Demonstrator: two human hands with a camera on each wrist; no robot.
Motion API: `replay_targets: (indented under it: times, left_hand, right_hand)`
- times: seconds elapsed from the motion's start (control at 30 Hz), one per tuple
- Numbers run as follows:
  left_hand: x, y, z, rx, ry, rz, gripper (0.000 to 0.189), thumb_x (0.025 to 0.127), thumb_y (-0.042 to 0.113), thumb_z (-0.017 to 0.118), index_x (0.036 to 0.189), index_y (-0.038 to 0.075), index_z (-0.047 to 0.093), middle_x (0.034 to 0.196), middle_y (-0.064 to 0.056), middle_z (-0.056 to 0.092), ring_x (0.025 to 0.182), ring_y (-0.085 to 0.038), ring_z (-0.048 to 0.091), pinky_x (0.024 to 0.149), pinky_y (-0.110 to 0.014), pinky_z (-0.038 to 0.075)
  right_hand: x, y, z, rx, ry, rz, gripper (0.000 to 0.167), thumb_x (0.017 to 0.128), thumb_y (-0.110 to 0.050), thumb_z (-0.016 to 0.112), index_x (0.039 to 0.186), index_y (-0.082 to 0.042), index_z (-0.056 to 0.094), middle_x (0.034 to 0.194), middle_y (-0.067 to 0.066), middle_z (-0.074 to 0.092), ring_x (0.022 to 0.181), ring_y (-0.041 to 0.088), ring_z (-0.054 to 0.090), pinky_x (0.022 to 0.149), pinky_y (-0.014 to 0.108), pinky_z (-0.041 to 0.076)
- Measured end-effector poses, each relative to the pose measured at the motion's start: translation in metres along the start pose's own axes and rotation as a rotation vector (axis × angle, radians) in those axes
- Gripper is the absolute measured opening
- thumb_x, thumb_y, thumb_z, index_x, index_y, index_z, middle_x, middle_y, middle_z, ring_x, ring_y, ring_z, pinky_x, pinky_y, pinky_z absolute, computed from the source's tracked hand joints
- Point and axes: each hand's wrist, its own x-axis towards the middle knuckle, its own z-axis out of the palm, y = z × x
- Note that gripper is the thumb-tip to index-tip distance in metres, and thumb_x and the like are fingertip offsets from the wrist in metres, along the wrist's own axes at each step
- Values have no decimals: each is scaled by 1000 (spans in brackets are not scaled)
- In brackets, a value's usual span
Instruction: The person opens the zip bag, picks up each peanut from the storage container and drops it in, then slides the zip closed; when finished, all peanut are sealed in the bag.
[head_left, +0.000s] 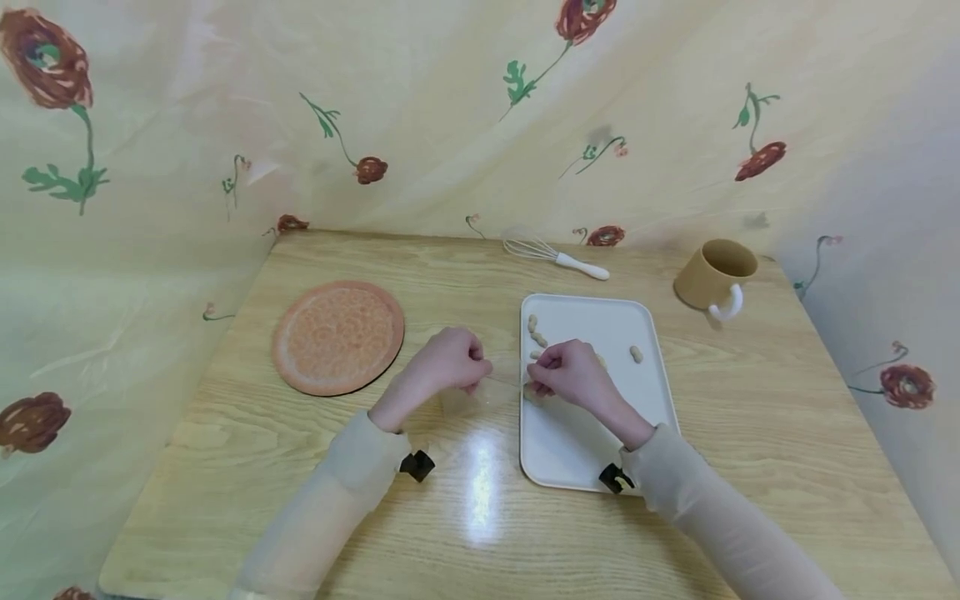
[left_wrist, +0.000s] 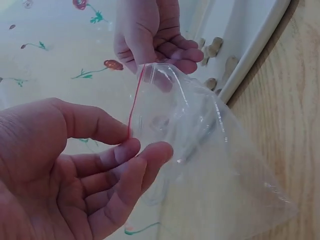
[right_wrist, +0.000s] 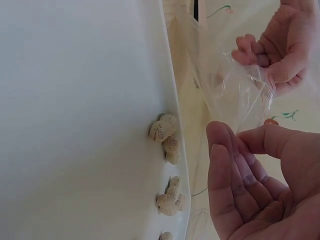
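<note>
Both hands [head_left: 452, 358] [head_left: 573, 371] — on one clear bag [left_wrist: 220, 155]

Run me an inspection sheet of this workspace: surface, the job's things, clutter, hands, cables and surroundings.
Surface: wood-grain table, reflecting a bright patch of light.
Job's things: clear plastic bag with a red edge line; several peanuts on a white tray.
Clutter: whisk beyond the tray, tan mug to its right, round orange mat to its left.
Hands: left hand pinches the bag near its red line; right hand pinches its other end.
Cables: nothing seen.
Surroundings: floral sheeting behind and at both sides.
</note>
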Motion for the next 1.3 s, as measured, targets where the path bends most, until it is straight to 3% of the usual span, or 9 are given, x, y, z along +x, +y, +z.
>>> replay_targets:
  times: [0.13, 0.3, 0.37, 0.43, 0.5, 0.6, 0.77, 0.93, 1.3]
  left_hand:
    - [1, -2, 2, -2, 67, 87, 16, 92, 15, 64, 77, 10, 67, 69, 2, 61, 61, -13, 53, 57, -25, 42]
    - [1, -3, 6, -57, 178, 156, 13, 94, 16, 65, 85, 7, 68, 76, 0, 64, 66, -14, 57, 61, -26, 47]
    - [1, -6, 8, -115, 226, 201, 7, 93, 10, 66, 95, 4, 67, 86, -3, 66, 76, -17, 61, 67, -28, 50]
    - [0, -9, 12, -148, 246, 255, 23, 90, 4, 66, 112, 0, 62, 104, -8, 65, 94, -21, 62, 81, -31, 51]
    - [0, -14, 17, -134, 224, 304, 47, 86, 2, 68, 130, -2, 52, 125, -14, 59, 115, -27, 57, 96, -38, 47]
    - [-1, -19, 26, 8, 162, 333, 77, 85, 20, 75, 148, 0, 34, 147, -17, 43, 136, -31, 41, 111, -46, 34]
    - [4, -26, 40, 214, 126, 326, 106, 78, 59, 78, 154, 4, 28, 155, -14, 37, 142, -32, 34, 115, -50, 27]
    - [8, -30, 47, 266, 116, 323, 110, 74, 65, 78, 153, 5, 30, 151, -13, 42, 139, -31, 39, 113, -50, 30]
    - [12, -38, 53, 328, 132, 348, 100, 79, 64, 72, 152, 9, 32, 148, -10, 47, 134, -27, 45, 107, -50, 37]
  right_hand:
    - [1, 1, 0, 55, -7, 6, 17, 93, -4, 64, 86, 10, 70, 70, 12, 71, 62, 22, 70, 60, 36, 59]
    - [1, -1, 1, 84, -14, 6, 17, 93, -5, 64, 87, 10, 70, 69, 12, 71, 63, 24, 71, 61, 37, 59]
    - [1, -2, 1, 87, -17, 11, 17, 93, -5, 64, 87, 10, 70, 69, 11, 71, 64, 24, 71, 62, 37, 59]
    - [0, -3, 1, 84, -16, 17, 17, 93, -6, 64, 86, 9, 70, 69, 10, 71, 63, 24, 71, 62, 37, 59]
    - [0, -4, 1, 83, -14, 19, 17, 93, -5, 64, 86, 9, 70, 68, 10, 71, 63, 23, 71, 62, 38, 59]
    - [0, -4, 2, 82, -11, 12, 17, 93, -5, 64, 85, 9, 70, 68, 10, 71, 62, 23, 71, 61, 38, 59]
    - [1, -3, 3, 104, -11, -1, 16, 93, -5, 65, 85, 9, 70, 68, 10, 71, 63, 24, 71, 62, 39, 59]
    - [0, -1, 6, 124, -21, -9, 17, 93, -5, 66, 87, 11, 70, 69, 12, 70, 64, 29, 71, 61, 38, 59]
    - [-2, 6, 9, 132, -78, -44, 20, 96, -6, 63, 89, 12, 69, 69, 14, 70, 63, 23, 69, 60, 35, 59]
